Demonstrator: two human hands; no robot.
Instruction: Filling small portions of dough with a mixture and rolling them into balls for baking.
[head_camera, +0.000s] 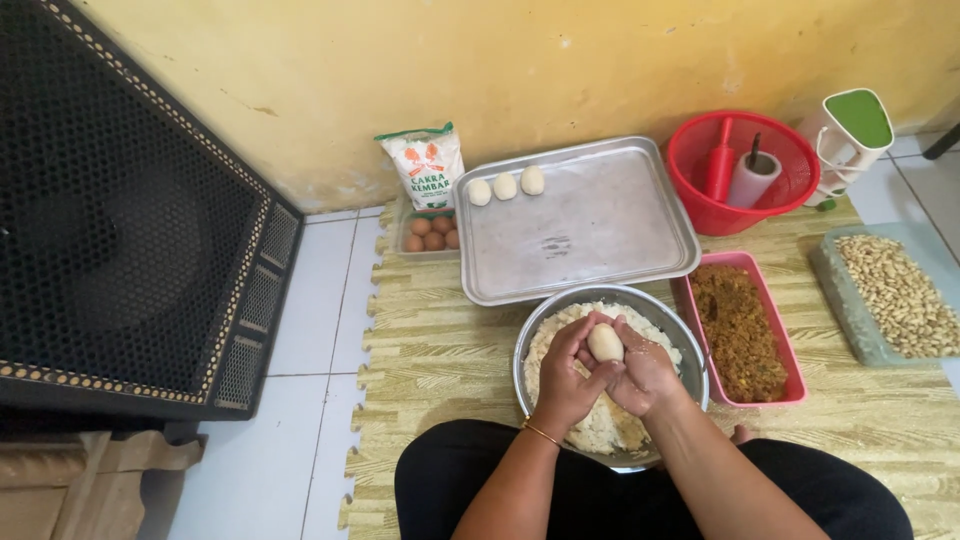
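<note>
- The left hand (566, 368) curled inward over the metal bowl (690, 345), palm turned toward the other hand, fingers wrapped round the near-left side of a pale dough ball (605, 342).
- The right hand (644, 372) mirrored it, fingers cupped on the ball's right side, so that each grip was pressed against the dough and the ball sat pinched between both hands.
- Both forearms rose from the person's lap and converged above the bowl; a thin gold bangle (541, 432) ringed the left wrist.
- The dough ball stood just above the bowl's middle, over the white dough mass (560, 330) that filled the bowl.
- Just behind the bowl lay a metal tray (600, 230), with three finished dough balls (505, 186) lined up along its far-left edge.
- Right of the bowl, touching it or nearly so, sat a pink container (795, 385) of brown crumbly filling.
- Farther right of the bowl was a clear tub of peanuts (900, 293).
- Behind and right of the bowl stood a red basket (700, 215); behind and left, a flour bag (425, 165) and a box of eggs (430, 235).
</note>
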